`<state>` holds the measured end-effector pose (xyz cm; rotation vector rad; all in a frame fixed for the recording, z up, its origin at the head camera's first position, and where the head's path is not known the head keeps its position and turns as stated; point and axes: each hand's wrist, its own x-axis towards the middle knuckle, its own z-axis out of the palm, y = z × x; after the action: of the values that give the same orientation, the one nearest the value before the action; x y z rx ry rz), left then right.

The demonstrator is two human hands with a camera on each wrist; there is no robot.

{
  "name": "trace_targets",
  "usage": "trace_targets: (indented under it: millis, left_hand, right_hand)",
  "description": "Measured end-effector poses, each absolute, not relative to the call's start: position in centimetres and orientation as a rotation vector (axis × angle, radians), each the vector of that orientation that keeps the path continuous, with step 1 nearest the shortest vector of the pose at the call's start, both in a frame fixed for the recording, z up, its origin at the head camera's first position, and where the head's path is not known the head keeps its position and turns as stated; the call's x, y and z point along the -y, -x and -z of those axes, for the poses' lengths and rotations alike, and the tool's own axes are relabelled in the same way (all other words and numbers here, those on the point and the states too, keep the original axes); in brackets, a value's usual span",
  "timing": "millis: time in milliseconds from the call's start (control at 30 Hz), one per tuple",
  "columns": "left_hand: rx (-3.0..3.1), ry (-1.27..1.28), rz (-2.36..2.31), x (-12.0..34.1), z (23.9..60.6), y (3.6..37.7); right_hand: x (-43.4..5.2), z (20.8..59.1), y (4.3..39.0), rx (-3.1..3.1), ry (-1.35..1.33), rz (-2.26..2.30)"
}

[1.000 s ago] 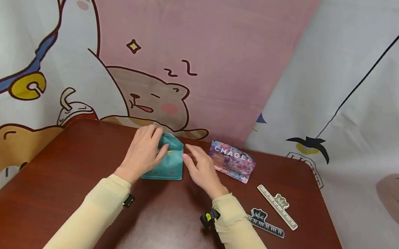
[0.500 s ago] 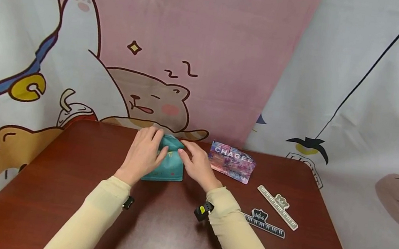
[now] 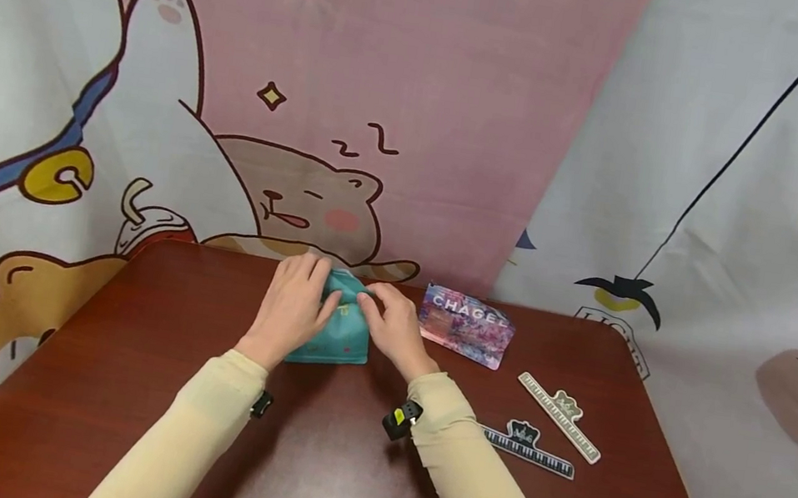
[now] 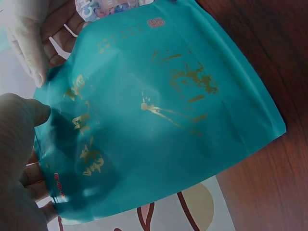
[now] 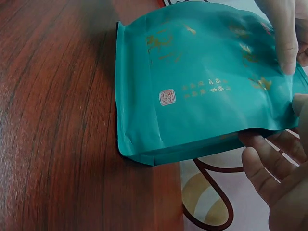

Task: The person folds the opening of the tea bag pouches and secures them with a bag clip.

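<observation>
A teal pouch (image 3: 341, 341) with gold lettering stands at the far middle of the table. My left hand (image 3: 293, 296) pinches its top edge on the left, thumb on the near face and fingers behind. At the right end of the same edge, my right hand (image 3: 394, 328) pinches the pouch likewise. In the left wrist view the printed face of the teal pouch (image 4: 139, 125) fills most of the picture, with the left thumb (image 4: 26, 109) near its top edge. The right wrist view shows the right-hand fingers (image 5: 269, 163) behind the pouch (image 5: 197, 96), its bottom corner close to the tabletop.
A pink and purple CHAGEE pouch (image 3: 466, 327) lies just right of the right hand. Two clips with piano-key patterns, one cream (image 3: 558, 417) and one black (image 3: 527, 449), lie farther right. Behind the table (image 3: 331, 476) hangs a cartoon-printed cloth (image 3: 461, 123).
My right hand has come leftward from beside the teal pouch and taken hold of its top right edge. The left hand has kept its hold, and the pouch has barely moved.
</observation>
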<state>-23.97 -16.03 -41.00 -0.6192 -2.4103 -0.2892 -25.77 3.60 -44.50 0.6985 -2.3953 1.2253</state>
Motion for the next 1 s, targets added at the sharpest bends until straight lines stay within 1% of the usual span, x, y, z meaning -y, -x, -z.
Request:
trace_targets:
  millis: [367, 667, 1000]
  left_hand:
    - [2.389, 0.602, 0.250, 15.9, 40.9, 24.1]
    - [2.367, 0.624, 0.248, 15.7, 41.2, 24.2]
    - [2.377, 0.612, 0.253, 15.9, 41.2, 24.3]
  right_hand:
    - [-3.0, 44.2, 25.6, 2.365, -0.644, -1.176]
    - [-2.9, 44.8, 25.6, 2.351, -0.576, -1.147]
    - [-2.6, 44.9, 25.9, 2.337, -0.571, -1.111]
